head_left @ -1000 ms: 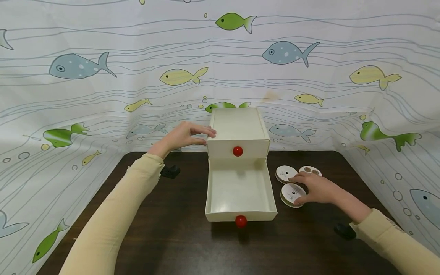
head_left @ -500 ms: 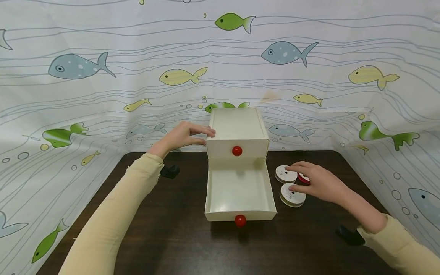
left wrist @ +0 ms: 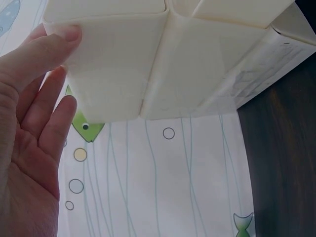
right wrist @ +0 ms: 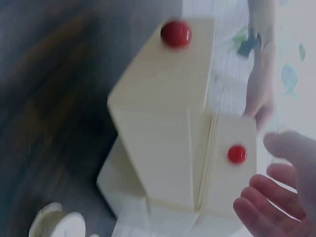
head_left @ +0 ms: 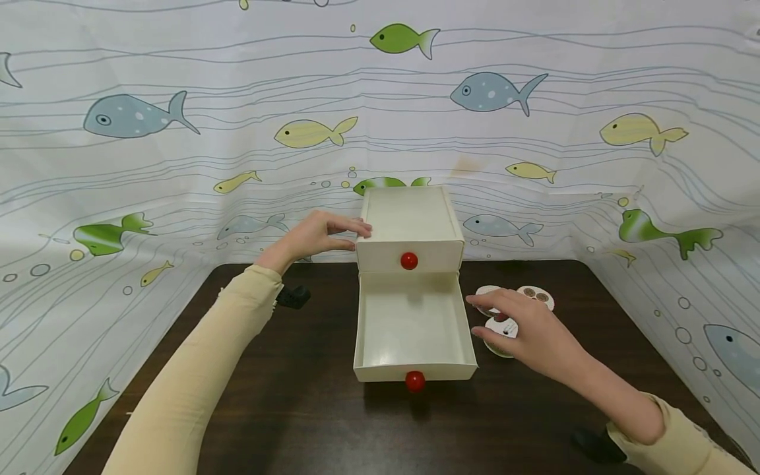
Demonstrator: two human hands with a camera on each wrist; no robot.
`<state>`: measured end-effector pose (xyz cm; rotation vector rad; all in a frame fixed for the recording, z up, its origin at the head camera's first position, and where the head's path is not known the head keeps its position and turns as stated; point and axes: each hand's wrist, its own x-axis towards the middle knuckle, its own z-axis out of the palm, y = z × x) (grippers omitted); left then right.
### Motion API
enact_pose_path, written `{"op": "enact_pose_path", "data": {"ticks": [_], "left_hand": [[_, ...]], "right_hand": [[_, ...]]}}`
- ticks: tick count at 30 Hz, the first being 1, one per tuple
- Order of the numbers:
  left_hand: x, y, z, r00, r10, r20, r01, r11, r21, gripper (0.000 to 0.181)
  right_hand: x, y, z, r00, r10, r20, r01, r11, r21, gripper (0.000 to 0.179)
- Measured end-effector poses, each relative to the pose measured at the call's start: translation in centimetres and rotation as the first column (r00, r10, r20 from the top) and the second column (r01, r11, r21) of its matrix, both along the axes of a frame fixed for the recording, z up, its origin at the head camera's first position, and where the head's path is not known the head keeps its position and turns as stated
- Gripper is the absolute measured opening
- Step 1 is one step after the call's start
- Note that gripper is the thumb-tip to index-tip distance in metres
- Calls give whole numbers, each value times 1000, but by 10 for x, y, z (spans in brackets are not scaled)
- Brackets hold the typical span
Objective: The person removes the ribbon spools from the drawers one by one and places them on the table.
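A cream two-drawer box (head_left: 412,214) stands at the middle of the table, with red ball knobs. Its lower drawer (head_left: 415,323) is pulled out and bare inside; the upper one is closed. My left hand (head_left: 317,234) rests on the box's upper left edge, fingertips on top. In the left wrist view the thumb (left wrist: 59,37) lies against the box's cream wall (left wrist: 108,69). My right hand (head_left: 534,330) hovers beside the drawer's right wall, fingers spread and holding nothing. Beneath and behind it lie white ribbon spools (head_left: 537,295), partly covered by the hand.
The dark wooden table (head_left: 285,396) carries the box and spools. A white sheet printed with fish (head_left: 415,86) stands behind and along both sides. One spool (right wrist: 69,227) shows at the lower left of the right wrist view.
My right hand has lifted off the spools and shifted left toward the drawer, uncovering the far right spool again. My left hand, the box and the spools have stayed in place.
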<state>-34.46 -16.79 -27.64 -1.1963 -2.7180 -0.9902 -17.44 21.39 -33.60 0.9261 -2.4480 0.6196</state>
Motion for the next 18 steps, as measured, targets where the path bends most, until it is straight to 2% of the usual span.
{"op": "enact_pose_path", "data": {"ticks": [6,14,18], "left_hand": [[0,0,0,1000,-10,-5,11,1000,13,33],[3,1,1,1000,-1,2,1,1000,14,33],[0,0,-2,1000,2,-5,-2,1000,6,33]], "right_hand": [[19,-22,-8,994,111,2,-109,980,-166,48],[41,-43,-32,974,220,45,-199,938,-283,41],[48,-52,-48,971,239,23,-221,926,-307,33]]}}
